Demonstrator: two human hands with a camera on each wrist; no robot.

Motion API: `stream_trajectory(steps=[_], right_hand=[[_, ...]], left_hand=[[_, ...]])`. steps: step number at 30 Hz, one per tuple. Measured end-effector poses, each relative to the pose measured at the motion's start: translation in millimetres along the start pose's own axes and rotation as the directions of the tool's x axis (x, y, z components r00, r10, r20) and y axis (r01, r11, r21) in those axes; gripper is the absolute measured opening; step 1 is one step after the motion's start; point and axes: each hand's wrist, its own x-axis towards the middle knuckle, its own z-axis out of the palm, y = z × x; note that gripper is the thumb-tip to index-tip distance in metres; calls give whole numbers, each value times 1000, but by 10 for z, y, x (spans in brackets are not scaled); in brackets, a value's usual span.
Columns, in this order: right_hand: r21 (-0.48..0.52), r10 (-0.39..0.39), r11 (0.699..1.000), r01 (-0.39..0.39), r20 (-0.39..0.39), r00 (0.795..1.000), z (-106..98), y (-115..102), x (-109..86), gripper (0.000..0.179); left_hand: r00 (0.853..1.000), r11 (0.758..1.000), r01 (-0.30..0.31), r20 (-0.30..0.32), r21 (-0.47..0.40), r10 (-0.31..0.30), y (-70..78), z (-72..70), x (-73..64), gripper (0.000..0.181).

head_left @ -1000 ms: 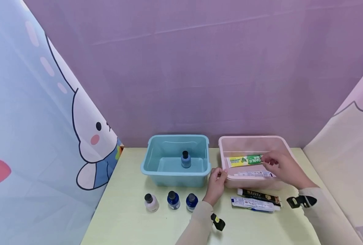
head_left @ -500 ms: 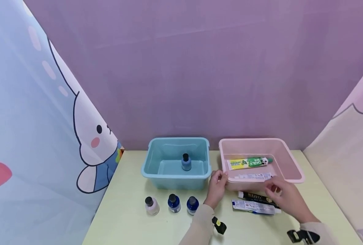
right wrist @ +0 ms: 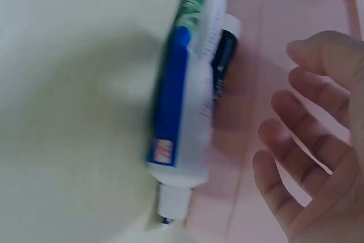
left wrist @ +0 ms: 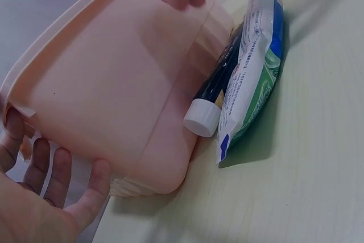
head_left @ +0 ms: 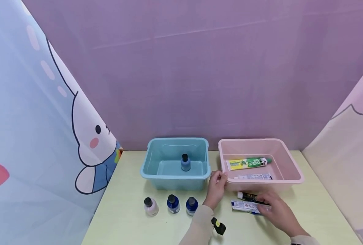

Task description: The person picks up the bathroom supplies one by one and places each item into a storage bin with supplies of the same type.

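Note:
My left hand [head_left: 215,189] grips the front left corner of a pink plastic bin [head_left: 262,186], fingers at its rim. Over two toothpaste tubes lying in front of that bin hovers my right hand [head_left: 277,212], its fingers loosely bent and apart from them in the right wrist view. The nearer tube is a white, blue and green toothpaste tube [left wrist: 256,78]; behind it lies a black toothpaste tube [left wrist: 219,78] with a white cap [left wrist: 202,118]. Inside the bin are a yellow-green toothpaste tube [head_left: 247,163] and a white toothpaste tube [head_left: 254,176].
Left of the pink bin stands a blue bin [head_left: 176,183] holding one small blue bottle [head_left: 185,164] with a black cap. In front of it, a pale pink bottle [head_left: 151,207] and two dark blue bottles [head_left: 173,204] stand in a row. A purple cloth [head_left: 199,85] hangs behind the table.
My right hand has come out of the pink bin, leaving the yellow-green toothpaste tube lying there, and moved toward me and left over the tubes on the table. My left hand stays at the corner.

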Motion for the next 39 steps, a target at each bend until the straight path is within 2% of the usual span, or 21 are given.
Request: stream_trajectory(steps=[7, 16, 24, 39], right_hand=[[-87, -40, 995, 42, 28, 999, 192, 18, 3, 34], [-176, 65, 984, -40, 141, 988, 264, 44, -46, 33], [-203, 58, 979, -29, 137, 989, 274, 42, -59, 32], [-214, 14, 977, 19, 150, 989, 257, 27, -62, 43]], left_hand=[[1000, 1000, -15, 1, -7, 15, 2, -26, -2, 29], [1000, 1000, -18, 3, -9, 18, 9, -9, -14, 30], [1000, 1000, -16, -3, -14, 16, 6, 11, -20, 28], [1000, 1000, -10, -6, -20, 10, 7, 14, -8, 29]])
